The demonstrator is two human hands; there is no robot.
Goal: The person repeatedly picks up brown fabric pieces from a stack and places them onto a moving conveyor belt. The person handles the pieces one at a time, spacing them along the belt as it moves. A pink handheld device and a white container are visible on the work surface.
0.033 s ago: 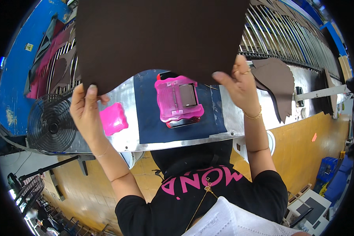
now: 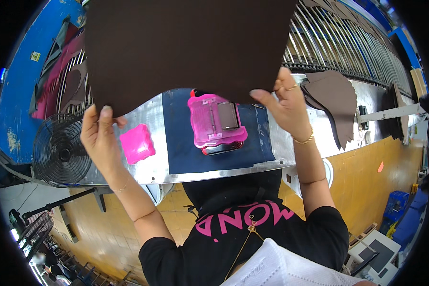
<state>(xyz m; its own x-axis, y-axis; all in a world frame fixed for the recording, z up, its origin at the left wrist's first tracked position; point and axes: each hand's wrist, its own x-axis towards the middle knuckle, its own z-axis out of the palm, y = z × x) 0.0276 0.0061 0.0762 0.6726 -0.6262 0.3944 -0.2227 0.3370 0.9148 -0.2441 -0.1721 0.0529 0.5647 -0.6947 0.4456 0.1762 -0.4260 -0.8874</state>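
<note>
Pinching the near left corner of the brown sheet (image 2: 190, 47), your left hand (image 2: 99, 131) has a small pink box (image 2: 138, 144) just to its right on the surface (image 2: 158, 164). Your right hand (image 2: 288, 107) meets the near right corner, thumb spread from fingers; whether it grips is impossible to tell. The sheet stretches away beyond both hands.
</note>
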